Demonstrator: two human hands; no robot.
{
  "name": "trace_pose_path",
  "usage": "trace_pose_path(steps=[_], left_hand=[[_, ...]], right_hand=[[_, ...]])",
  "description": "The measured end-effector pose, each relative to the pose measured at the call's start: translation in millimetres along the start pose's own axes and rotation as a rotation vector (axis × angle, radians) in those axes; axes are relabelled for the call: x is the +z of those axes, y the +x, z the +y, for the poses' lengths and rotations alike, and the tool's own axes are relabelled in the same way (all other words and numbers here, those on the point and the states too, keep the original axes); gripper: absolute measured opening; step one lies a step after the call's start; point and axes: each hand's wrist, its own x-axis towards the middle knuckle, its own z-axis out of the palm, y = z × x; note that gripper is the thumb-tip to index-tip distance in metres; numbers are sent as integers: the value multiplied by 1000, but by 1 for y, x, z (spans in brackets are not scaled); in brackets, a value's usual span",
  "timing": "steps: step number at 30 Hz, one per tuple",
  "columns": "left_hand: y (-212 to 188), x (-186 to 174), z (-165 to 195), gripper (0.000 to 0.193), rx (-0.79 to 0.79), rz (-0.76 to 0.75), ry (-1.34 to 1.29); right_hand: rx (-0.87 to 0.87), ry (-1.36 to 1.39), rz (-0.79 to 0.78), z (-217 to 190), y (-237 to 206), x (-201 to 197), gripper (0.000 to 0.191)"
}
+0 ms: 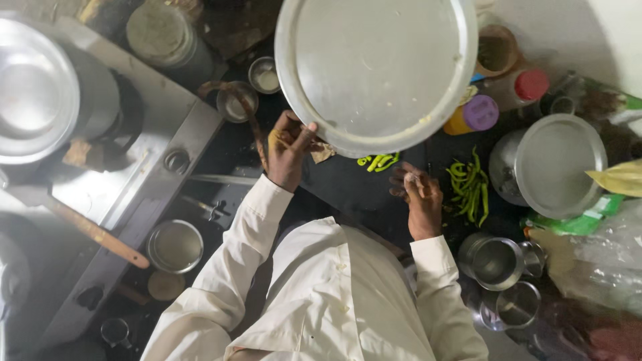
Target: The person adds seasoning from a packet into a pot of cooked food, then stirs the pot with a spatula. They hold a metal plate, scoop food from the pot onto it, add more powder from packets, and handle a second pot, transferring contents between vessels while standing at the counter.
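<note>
Over at 9 o'clock, the steel stove (144, 144) takes up the biggest share of my view, with a wide steel lid (33, 90) resting on a pot there. At 12 o'clock is the large round steel plate (374, 67), tilted up off the dark counter (348, 190). My left hand (287, 150) grasps its rim at about 7 o'clock on the plate, thumb over the edge and fingers behind. At 3 o'clock stands a steel pot with a flat lid (560, 166), and at 4 o'clock a steel mug (496, 262).

My right hand (418, 197) hovers low over the counter, just below the plate, fingers curled inward. I cannot tell whether it pinches anything or is loose. Just beside it, at its 3 o'clock, lies a pile of green chillies (469, 188). 2 or 3 short chilli pieces (378, 160) lie between my hands, under the plate's lower rim. A small purple-capped jar (479, 112) sits at 2 o'clock.
</note>
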Motion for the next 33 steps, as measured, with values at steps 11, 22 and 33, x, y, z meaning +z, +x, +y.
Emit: trace_pose_path(steps=[11,22,33], left_hand=[[-56,-23,0,19,-59,46,47],[65,5,49,31,68,-24,13],[51,-50,38,57,-86,-62,-102]], right_hand=[[-145,273,-101,-17,35,-16,36],[-344,312,-224,-105,127,80,43],[-269,516,-17,-99,224,224,53]])
